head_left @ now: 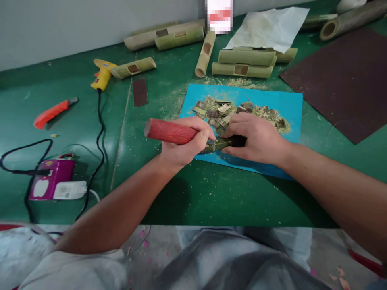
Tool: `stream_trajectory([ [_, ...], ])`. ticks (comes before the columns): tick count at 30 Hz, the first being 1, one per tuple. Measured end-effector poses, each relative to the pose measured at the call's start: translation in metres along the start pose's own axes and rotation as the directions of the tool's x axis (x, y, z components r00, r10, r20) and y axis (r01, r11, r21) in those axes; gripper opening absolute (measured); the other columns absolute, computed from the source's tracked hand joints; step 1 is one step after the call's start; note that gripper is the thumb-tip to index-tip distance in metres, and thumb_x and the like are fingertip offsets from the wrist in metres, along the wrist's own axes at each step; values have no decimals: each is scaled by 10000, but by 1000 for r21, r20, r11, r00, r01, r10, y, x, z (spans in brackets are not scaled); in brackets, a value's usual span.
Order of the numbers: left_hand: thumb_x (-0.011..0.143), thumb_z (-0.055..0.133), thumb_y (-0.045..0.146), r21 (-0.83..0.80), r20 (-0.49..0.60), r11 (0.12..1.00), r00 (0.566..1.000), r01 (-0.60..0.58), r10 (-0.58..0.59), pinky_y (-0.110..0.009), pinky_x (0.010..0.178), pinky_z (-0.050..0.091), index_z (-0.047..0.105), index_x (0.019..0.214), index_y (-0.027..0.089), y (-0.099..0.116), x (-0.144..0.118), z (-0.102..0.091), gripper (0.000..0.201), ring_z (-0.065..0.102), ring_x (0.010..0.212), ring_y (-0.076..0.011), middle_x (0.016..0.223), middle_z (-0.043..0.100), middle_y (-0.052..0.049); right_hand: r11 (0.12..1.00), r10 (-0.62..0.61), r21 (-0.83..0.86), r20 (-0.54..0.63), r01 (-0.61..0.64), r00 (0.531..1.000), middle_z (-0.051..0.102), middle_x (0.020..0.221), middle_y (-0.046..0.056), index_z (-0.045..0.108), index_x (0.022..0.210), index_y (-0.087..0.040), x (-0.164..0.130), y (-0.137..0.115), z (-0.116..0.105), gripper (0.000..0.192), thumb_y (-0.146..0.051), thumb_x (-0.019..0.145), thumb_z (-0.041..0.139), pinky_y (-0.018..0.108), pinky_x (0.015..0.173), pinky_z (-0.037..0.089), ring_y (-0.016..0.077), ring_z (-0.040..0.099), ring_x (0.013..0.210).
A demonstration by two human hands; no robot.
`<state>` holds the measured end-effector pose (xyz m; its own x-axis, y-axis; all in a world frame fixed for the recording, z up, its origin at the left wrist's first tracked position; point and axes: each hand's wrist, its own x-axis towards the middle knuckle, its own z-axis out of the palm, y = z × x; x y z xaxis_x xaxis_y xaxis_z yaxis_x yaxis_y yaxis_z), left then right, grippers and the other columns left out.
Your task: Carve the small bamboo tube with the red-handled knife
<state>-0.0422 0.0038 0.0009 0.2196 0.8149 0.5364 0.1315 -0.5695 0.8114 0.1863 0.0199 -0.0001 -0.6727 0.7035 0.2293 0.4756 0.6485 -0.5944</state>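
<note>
A mat [290, 106] lies on the table [193, 193], a heap of bamboo chips [229, 110] on its far half. At the mat's near left edge the left hand [184, 145] and right hand [256, 139] meet over a bamboo piece [225, 143], the tool handle [169, 131] sticking out leftward. Behind the mat lie cut bamboo tubes [242, 62], a sheet of paper [269, 28] behind those. Far left lie a utility knife [51, 113] and, behind it, a glue gun [102, 74]. A sandpaper sheet [341, 80] lies right of the mat.
</note>
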Motion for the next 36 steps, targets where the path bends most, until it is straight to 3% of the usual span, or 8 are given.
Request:
stream_trajectory([
  [4,943,713,374,-72,-47,993,995,89,-92,-209,482,553,772,729,218,2,-1,3,272,660,527,-96,717,767,4,1000,0,-8,-20,0,1000,634,837,50,721,879,-205,0,0,0,173,-377,861,724,343,721,390,231,561,863],
  [8,938,724,355,-83,-99,996,994,27,-36,-190,465,526,766,689,215,-3,-1,3,288,659,546,-96,674,741,8,1000,-14,-4,-12,14,1000,625,832,49,726,886,-196,0,1,0,187,-381,860,728,343,725,393,226,555,846],
  [16,944,705,254,-64,-8,998,1000,-14,14,-196,578,561,765,713,202,-5,-2,-1,244,700,638,-96,723,769,5,1000,-12,-10,-2,12,1000,621,844,55,742,931,-182,-1,2,0,213,-386,871,724,348,728,395,234,561,855],
  [24,941,738,311,-161,-52,978,989,132,-142,-207,545,603,815,806,226,1,-4,3,177,709,572,-94,794,798,6,1000,-9,-11,-18,9,1000,617,818,45,737,889,-190,-1,1,1,183,-365,842,752,349,726,402,232,561,848],
  [29,934,724,324,-121,-98,987,988,110,-122,-168,406,509,752,666,210,2,-2,6,293,637,492,-80,661,727,15,1000,-2,-16,-9,1,1000,629,838,54,744,903,-183,0,1,0,203,-378,848,749,347,721,406,238,571,863],
  [36,916,720,374,-52,-93,992,988,115,-120,-177,413,496,731,619,207,3,2,5,341,619,493,-84,624,711,10,1000,4,-4,-6,-4,1000,617,825,47,728,887,-194,0,0,0,186,-377,854,730,348,736,415,231,560,851],
])
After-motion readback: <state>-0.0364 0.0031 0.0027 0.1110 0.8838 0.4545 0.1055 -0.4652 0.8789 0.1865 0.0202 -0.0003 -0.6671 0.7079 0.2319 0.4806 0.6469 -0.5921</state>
